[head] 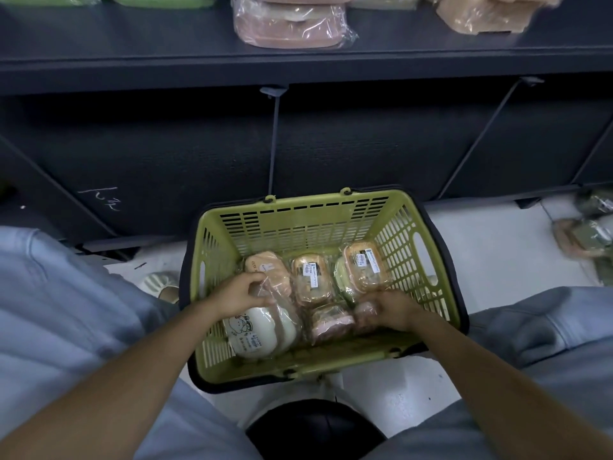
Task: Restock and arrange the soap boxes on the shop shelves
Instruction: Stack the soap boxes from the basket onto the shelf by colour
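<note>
A green shopping basket (411,227) sits on the floor in front of me and holds several soap boxes wrapped in clear plastic. My left hand (240,293) grips the wrapper of a peach soap box (270,265) at the basket's left; a white soap box (253,330) lies just below it. My right hand (394,308) has its fingers curled round a pink soap box (365,313) at the basket's lower right. More peach boxes (311,277) lie in the middle and at the right (365,265).
A dark shelf (298,66) runs across the top with wrapped pink soap boxes (288,24), green ones at the left and peach ones (481,11) at the right. More wrapped boxes (587,234) lie on the floor at the right. A black stool (315,426) is below me.
</note>
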